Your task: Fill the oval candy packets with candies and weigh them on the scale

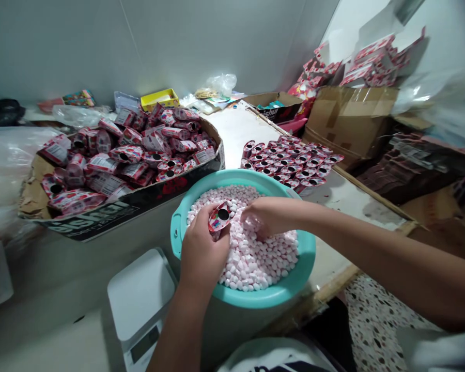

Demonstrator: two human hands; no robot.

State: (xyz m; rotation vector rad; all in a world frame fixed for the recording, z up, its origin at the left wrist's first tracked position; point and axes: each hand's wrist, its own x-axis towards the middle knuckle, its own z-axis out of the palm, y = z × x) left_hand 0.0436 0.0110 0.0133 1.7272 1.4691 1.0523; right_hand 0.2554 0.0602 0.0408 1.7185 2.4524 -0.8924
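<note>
A turquoise plastic basin holds a heap of small pale pink-and-white candies. My left hand, over the basin's left part, is wrapped round a small red printed packet. The packet's end faces up and shows a round black opening. In the middle of the heap, my right hand reaches among the candies with its fingers curled round some of them. Its fingertips are partly hidden. The two hands are close together but apart.
An open carton full of similar packets stands at the left. Several upright packets are grouped behind the basin. A white scale lies front left. Brown boxes are stacked at the right, beyond the table's wooden edge.
</note>
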